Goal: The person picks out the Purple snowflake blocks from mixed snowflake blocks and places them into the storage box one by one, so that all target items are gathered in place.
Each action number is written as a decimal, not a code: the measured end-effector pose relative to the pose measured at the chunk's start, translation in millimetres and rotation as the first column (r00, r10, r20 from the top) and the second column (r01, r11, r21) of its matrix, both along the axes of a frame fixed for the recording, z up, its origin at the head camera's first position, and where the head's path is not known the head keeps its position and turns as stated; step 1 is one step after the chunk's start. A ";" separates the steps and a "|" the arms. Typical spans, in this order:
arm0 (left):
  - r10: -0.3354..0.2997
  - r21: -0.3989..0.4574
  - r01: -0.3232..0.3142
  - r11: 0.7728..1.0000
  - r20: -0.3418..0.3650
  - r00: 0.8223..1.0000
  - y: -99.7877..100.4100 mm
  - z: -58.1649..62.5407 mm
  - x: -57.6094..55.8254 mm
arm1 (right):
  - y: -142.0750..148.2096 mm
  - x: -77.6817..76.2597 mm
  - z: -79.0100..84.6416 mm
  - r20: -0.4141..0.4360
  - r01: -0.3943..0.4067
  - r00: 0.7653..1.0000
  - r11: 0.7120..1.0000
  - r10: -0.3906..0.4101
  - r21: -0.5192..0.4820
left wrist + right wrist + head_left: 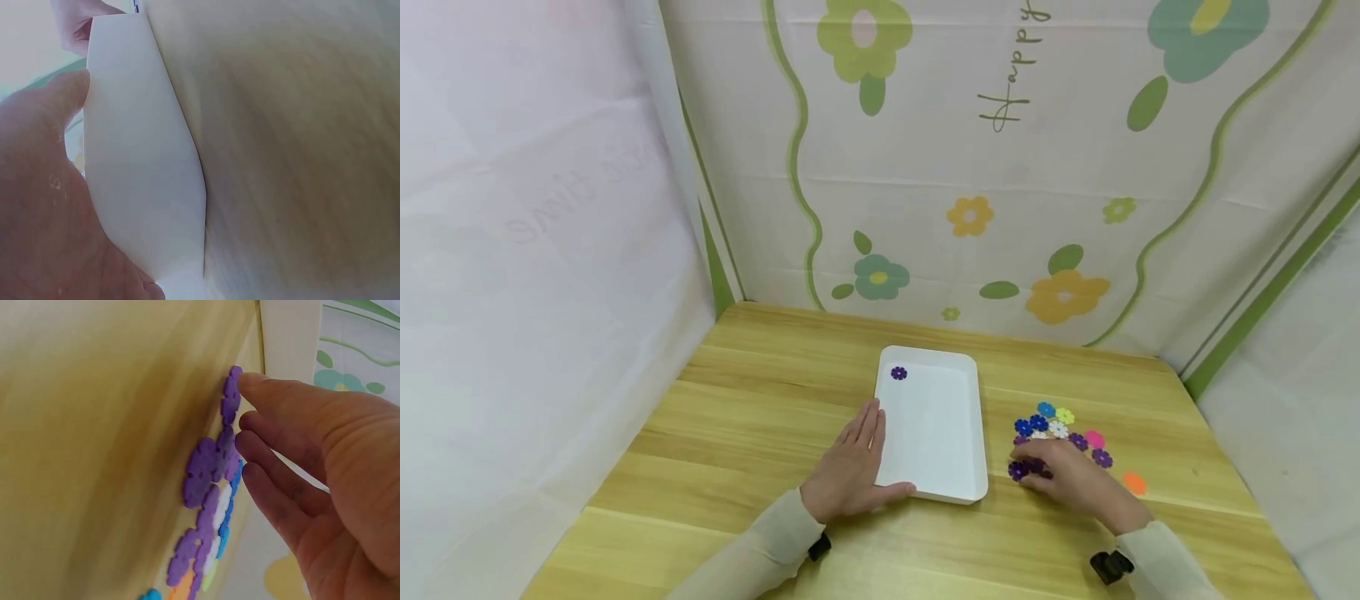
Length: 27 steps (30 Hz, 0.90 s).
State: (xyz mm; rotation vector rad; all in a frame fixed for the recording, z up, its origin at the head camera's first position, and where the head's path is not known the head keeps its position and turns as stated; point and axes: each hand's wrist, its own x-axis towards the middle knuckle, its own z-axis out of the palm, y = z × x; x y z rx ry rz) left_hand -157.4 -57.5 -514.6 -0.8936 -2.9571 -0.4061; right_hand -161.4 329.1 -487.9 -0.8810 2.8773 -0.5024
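A shallow white tray (930, 433) lies on the table, with one purple flower-shaped disc (898, 373) inside at its far left. My left hand (850, 471) rests against the tray's near left corner, fingers straight along its left side and thumb at the near edge. In the left wrist view the thumb touches the tray's white outer wall (140, 144). My right hand (1071, 477) is low over a group of flower-shaped discs right of the tray. Its thumb tip is at a purple disc (231, 397) in the right wrist view, with the fingers loosely bent and no disc visibly pinched.
Around the right hand lie blue discs (1038, 422), a yellow disc (1065, 415), white discs (1057, 429), a pink disc (1095, 438) and more purple ones. An orange disc (1135, 483) sits farther right. Printed cloth (925, 150) encloses the wooden table (760, 392).
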 end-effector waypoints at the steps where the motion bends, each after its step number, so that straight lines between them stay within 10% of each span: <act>1: -0.002 0.003 0.002 1.000 -0.002 1.000 0.0 0.3 0.3 | 0.0 -0.3 -2.0 0.001 0.001 1.000 1.000 -0.001 0.000; 21: -0.012 -0.004 0.012 1.000 -0.032 0.999 -0.8 -2.1 -1.9 | -0.6 -29.3 11.2 0.177 -0.053 0.981 0.988 0.079 -0.147; 27: -0.009 -0.021 0.008 1.000 -0.045 0.999 -1.7 -3.1 -1.7 | 3.7 -45.4 26.2 0.271 0.064 0.963 0.979 -0.009 -0.196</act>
